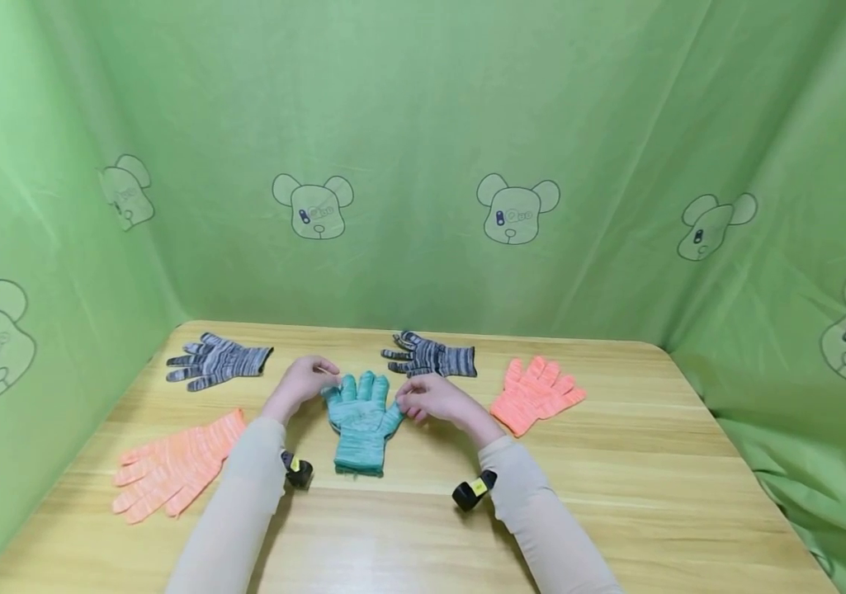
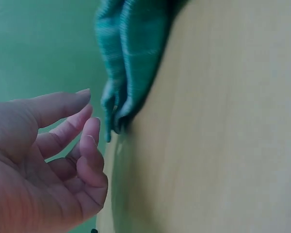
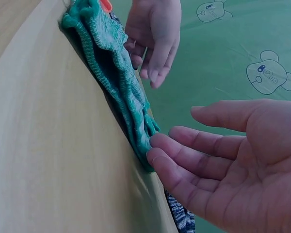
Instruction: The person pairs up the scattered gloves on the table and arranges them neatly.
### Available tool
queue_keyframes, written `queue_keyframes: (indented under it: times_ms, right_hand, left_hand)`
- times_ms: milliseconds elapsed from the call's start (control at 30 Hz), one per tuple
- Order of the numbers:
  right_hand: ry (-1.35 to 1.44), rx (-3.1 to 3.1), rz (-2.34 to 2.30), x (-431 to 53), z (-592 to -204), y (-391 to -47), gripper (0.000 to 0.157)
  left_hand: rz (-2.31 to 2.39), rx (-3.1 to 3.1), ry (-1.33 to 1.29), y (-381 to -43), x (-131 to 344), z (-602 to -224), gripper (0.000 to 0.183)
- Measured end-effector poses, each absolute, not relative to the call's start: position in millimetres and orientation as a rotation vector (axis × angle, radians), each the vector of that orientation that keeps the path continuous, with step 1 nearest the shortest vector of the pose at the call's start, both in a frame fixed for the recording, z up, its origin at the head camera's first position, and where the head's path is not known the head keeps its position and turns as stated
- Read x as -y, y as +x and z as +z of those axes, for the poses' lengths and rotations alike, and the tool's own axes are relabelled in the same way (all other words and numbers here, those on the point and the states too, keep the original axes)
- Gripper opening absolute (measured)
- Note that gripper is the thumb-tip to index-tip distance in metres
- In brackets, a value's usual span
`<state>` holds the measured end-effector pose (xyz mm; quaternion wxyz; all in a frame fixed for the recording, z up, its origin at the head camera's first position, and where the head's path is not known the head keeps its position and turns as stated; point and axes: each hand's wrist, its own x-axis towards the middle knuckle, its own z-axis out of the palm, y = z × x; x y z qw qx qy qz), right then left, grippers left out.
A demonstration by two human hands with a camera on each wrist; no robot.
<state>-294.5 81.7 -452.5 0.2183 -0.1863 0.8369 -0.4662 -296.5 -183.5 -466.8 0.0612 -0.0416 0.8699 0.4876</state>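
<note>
A teal knit glove lies flat at the middle of the wooden table, its fingers pointing to the back and its cuff to the front. On its left side is my left hand, fingers loosely bent. In the left wrist view a small gap separates those fingertips from the glove, and nothing is between them. At the opposite edge my right hand has its fingertips against the glove, while the thumb stands apart. Folded layers show along the glove's edge in the right wrist view.
Two grey-and-black striped gloves lie toward the back, one at the left and one near the middle. An orange glove lies at the front left, another at the right. Green curtains enclose the table.
</note>
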Motion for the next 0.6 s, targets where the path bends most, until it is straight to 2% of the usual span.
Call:
queue_keyframes:
  times_ms: [300, 600]
  right_hand:
    - [-0.601, -2.240, -1.220, -83.2, -450.7, -292.4, 0.024]
    - [-0.635, -2.224, -1.186, -79.8, -452.0, -290.3, 0.025]
  left_hand:
    - [1.562, -2.383, -0.150, -272.3, 189.9, -464.6, 0.025]
    - [1.535, -2.323, -0.085, -265.1, 195.0, -465.5, 0.028]
